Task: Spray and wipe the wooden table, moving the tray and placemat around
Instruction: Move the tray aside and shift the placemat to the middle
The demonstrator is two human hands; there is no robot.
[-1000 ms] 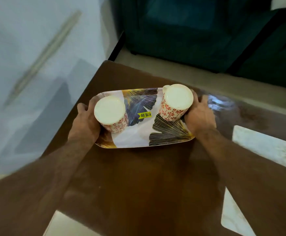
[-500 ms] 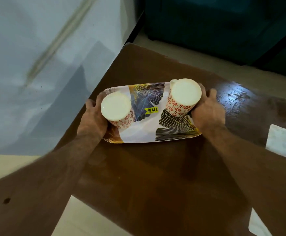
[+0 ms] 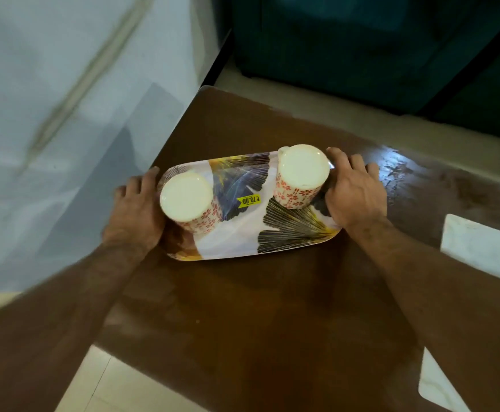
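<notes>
We hold the leaf-patterned oblong tray point(image 3: 242, 233) by both ends, left hand point(image 3: 137, 214) and right hand point(image 3: 355, 194) gripping it, near the brown wooden table's point(image 3: 257, 316) far corner. Next we let go gently so the two flowery cups point(image 3: 299, 176) stay up.

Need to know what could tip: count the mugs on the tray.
2. One mug stands upside down at the tray's left end, the other mug at its right end. None looks hidden.

2 mugs point(image 3: 186, 200) point(image 3: 300, 176), 1 tray point(image 3: 233, 242), 1 table point(image 3: 242, 307), 2 hands point(image 3: 137, 212) point(image 3: 355, 194), 1 placemat point(image 3: 486, 248)
</notes>
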